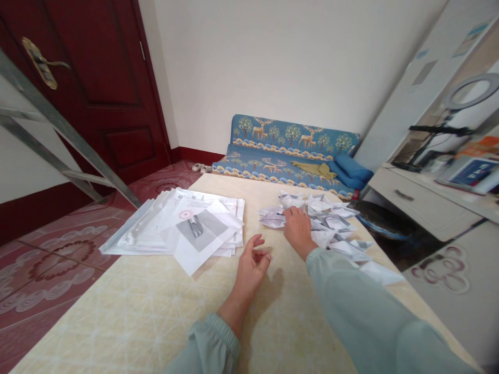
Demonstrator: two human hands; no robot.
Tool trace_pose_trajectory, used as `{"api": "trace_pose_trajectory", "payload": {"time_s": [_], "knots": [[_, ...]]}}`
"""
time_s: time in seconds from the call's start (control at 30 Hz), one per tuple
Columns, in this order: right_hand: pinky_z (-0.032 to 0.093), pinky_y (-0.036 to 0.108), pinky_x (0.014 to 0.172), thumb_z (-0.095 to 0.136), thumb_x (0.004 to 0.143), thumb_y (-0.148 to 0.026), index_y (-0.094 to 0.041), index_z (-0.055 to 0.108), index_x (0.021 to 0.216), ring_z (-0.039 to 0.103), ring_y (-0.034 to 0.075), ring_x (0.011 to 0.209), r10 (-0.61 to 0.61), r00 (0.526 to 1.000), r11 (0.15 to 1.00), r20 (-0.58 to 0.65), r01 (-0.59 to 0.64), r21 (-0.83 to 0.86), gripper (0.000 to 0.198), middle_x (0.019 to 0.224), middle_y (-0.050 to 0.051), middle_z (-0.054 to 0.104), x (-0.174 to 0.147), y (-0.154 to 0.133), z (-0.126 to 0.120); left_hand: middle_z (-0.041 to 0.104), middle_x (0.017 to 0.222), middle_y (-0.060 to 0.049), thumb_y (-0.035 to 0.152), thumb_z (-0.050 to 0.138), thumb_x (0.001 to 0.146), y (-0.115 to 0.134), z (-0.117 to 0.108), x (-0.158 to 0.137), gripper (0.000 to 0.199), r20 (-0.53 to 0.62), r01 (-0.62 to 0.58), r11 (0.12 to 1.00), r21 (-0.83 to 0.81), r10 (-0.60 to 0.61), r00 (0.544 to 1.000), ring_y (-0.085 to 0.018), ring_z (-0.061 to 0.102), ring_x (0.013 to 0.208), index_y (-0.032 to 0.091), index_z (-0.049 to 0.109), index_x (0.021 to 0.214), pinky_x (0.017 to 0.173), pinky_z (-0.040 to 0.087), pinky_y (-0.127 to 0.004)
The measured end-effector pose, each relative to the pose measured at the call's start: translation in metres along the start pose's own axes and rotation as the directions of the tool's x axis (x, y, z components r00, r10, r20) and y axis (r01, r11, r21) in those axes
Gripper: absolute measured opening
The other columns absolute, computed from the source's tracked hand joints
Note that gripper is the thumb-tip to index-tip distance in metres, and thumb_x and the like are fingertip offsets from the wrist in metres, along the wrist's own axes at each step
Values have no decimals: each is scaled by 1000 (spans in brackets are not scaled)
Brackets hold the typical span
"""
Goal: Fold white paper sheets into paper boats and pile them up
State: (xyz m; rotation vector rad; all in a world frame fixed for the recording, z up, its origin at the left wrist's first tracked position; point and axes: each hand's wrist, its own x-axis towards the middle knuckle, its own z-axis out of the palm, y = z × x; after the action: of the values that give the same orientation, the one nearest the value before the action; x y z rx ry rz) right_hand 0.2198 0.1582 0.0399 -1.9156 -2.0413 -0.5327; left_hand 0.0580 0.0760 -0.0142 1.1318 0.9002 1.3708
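My right hand [298, 228] reaches to the left edge of a group of folded paper pieces. Its fingers are closed at the end of one folded paper boat [271, 217], white with pointed ends; the fingertips are partly hidden. Several more folded paper boats [337, 223] lie close together beyond and to the right of that hand, some with grey printed parts. Over the bare tabletop, my left hand [253, 265] is held with its fingers loosely bent and apart, nothing in them. It is between the boats and a stack of paper sheets [156, 223].
A sheet with a grey printed picture [206, 228] lies askew on the stack. The cream-patterned table [156, 311] has a blue sofa [273, 150] behind it. A metal ladder [74, 135] stands at left; a cabinet [421, 197] flanks the right side.
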Motion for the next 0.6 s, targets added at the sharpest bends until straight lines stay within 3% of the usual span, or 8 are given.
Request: {"api": "trace_pose_trajectory", "payload": {"time_s": [0.1, 0.23, 0.4, 0.6], "knots": [[32, 34, 80, 46, 81, -7, -15, 61, 99, 48, 25, 98, -41, 999, 999, -36, 41, 10, 25, 102, 12, 58, -10, -10, -4, 55, 119, -12, 22, 67, 69, 1, 1, 0, 55, 5, 0, 1000, 3, 0, 1000, -14, 61, 79, 21, 50, 121, 71, 49, -28], [34, 30, 83, 44, 81, -6, -16, 61, 98, 49, 22, 101, -156, 982, 983, 106, 144, 111, 26, 102, 10, 60, -20, -21, 3, 53, 120, -13, 20, 64, 72, 1, 0, -1, 53, 41, -8, 999, 44, 7, 999, -13, 60, 78, 19, 47, 122, 72, 50, -28], [33, 32, 92, 46, 85, -14, -15, 59, 113, 47, 23, 110, -135, 973, 981, 186, 105, 164, 31, 113, 11, 60, -18, -27, 17, 53, 120, -14, 19, 63, 72, -3, -1, -1, 54, 43, -15, 998, 54, 13, 999, -13, 60, 77, 18, 46, 123, 72, 50, -28], [34, 33, 96, 50, 81, -14, -15, 62, 111, 48, 23, 111, -123, 982, 954, 144, 77, 291, 33, 116, 11, 60, -35, -23, 9, 55, 118, -14, 18, 60, 73, 1, -1, 2, 48, 37, -11, 999, 53, 9, 999, -11, 61, 73, 15, 48, 119, 68, 50, -25]]}}
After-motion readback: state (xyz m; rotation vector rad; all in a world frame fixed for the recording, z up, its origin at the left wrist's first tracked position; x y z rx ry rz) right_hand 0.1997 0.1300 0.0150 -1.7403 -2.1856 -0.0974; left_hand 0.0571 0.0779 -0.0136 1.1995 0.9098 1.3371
